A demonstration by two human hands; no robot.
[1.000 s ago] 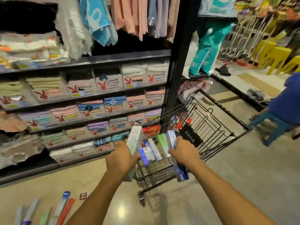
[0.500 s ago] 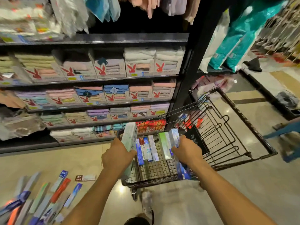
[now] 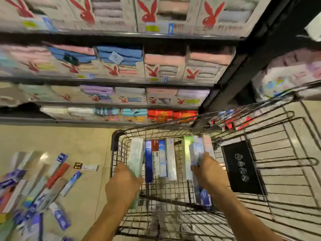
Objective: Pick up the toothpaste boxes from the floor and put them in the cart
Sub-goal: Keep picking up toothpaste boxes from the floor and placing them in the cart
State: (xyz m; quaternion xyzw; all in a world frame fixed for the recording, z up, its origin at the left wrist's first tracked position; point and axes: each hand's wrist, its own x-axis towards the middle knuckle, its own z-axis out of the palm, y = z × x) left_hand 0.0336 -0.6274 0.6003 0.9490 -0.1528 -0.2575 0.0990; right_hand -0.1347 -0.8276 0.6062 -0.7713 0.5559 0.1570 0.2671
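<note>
A black wire cart (image 3: 114, 141) stands before me with several toothpaste boxes (image 3: 162, 158) lying side by side in its basket. My left hand (image 3: 124, 184) grips a pale green-white toothpaste box (image 3: 137, 154) held inside the basket at its left side. My right hand (image 3: 209, 173) grips a light blue toothpaste box (image 3: 196, 154) inside the basket at the right, its lower end showing below the wrist. Several more toothpaste boxes (image 3: 57, 174) lie scattered on the floor at lower left.
Dark shelves (image 3: 121, 83) of boxed towels with red rabbit logos rise right behind the cart. A black upright post (image 3: 231, 80) stands at the shelf's right end. The cart's folded black seat flap (image 3: 242, 168) sits to the right of my right hand. Beige floor (image 3: 69, 136) lies left.
My view has tilted down and closer over the cart. Both hands have lowered their boxes from above the rim into the basket. More of the floor pile shows at left.
</note>
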